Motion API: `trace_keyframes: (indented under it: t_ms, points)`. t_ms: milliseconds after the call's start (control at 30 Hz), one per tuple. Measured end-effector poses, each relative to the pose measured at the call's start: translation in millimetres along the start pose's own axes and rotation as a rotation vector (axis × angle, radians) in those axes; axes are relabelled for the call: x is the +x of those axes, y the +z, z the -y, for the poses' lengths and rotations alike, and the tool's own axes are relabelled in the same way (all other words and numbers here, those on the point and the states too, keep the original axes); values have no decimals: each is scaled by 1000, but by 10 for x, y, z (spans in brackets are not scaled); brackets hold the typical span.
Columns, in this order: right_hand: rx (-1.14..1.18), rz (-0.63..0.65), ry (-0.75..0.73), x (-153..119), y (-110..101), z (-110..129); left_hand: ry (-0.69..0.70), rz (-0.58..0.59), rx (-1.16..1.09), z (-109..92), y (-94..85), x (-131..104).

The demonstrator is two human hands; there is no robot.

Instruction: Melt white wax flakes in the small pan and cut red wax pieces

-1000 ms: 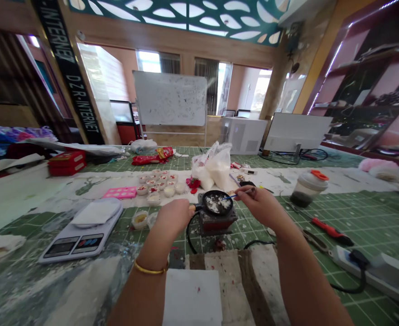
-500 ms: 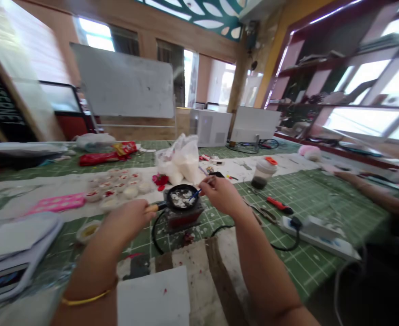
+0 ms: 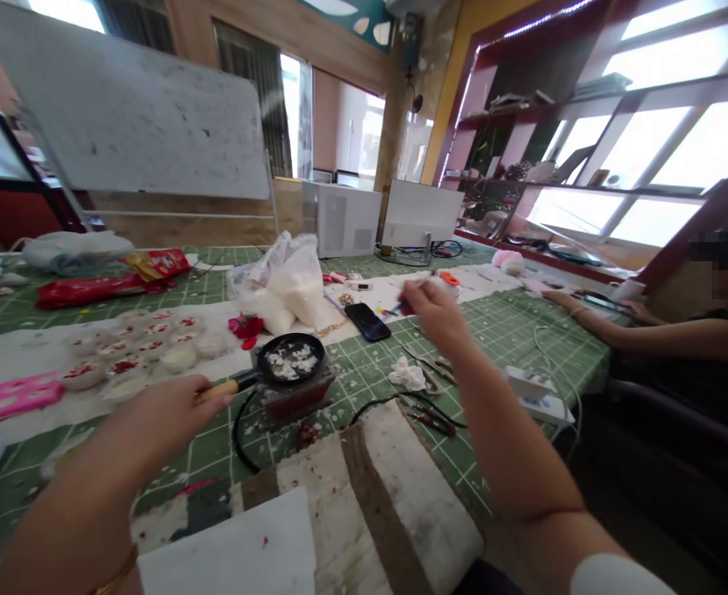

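Observation:
My left hand (image 3: 183, 406) is wrapped round the wooden handle (image 3: 222, 388) of a small black pan (image 3: 290, 359). White lumps (image 3: 295, 364) lie in the pan, which rests on a small dark-red block-like stove (image 3: 298, 398). Up and to the right of the pan, my right hand (image 3: 429, 310) is closed on a thin blue tool (image 3: 394, 311), blurred by motion. Between the pan and that hand lies a black phone (image 3: 368, 321). Behind the pan stand a plastic bag of white material (image 3: 302, 281) and a red flower (image 3: 245, 326).
Several small cups (image 3: 181, 358) and a pink mold (image 3: 13, 398) are at the left. A crumpled white tissue (image 3: 407, 374), pliers (image 3: 438, 364) and a power strip (image 3: 540, 395) lie rightward. A person (image 3: 649, 335) sits at the far right. A white sheet (image 3: 233, 545) lies in front.
My right hand has lifted away from the pan to the right with the blue tool. My left hand still holds the handle. The view has turned right, bringing the seated person into sight.

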State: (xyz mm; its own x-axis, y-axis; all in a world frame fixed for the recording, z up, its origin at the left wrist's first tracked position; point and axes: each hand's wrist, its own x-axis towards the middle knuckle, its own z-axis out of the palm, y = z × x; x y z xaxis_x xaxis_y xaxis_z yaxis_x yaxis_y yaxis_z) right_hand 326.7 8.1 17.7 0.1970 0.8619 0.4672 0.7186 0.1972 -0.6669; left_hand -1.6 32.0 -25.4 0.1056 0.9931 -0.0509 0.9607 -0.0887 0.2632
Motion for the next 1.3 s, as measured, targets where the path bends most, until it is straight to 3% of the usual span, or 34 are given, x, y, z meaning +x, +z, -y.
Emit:
trace_keyframes:
  t_ms: [67, 133, 233, 333, 433, 500, 633, 833, 900, 967, 1033, 1100, 1200, 1300]
  points:
    - [-62, -75, 41, -49, -272, -203, 51, 73, 21, 4, -41, -30]
    - [-110, -64, 71, -142, -457, -376, 93, 96, 18, -2, -82, -60]
    - [-169, -10, 68, -316, -517, -467, 102, 87, 24, -32, -125, -89]
    - [-59, -21, 39, -446, -343, -313, 89, 44, 17, -57, -135, -99]
    - [243, -19, -6, -464, 5, -60, 58, -8, -20, -60, -120, -106]
    - [423, 77, -5, -422, 279, 62, 20, -66, -35, -62, -114, -115]
    - [499, 195, 57, -299, 698, 95, -69, -237, -51, -115, -170, -137]
    - [599, 173, 178, -229, 751, -139, -91, -553, -125, -221, -414, -259]
    - [619, 187, 218, -237, 727, -226, -51, -570, -173, -224, -460, -380]
    - [636, 190, 240, -250, 728, -301, -7, -456, -188, -227, -429, -562]
    - [649, 197, 232, -261, 757, -346, 61, -236, -181, -251, -299, -796]
    - [642, 221, 200, -266, 804, -355, 152, 51, -167, -305, -78, -1045]
    - [589, 212, 125, -250, 862, -334, 189, 349, -56, -425, 321, -1357]
    - [484, 114, 22, -227, 850, -364, 134, 437, 122, -534, 633, -1531]
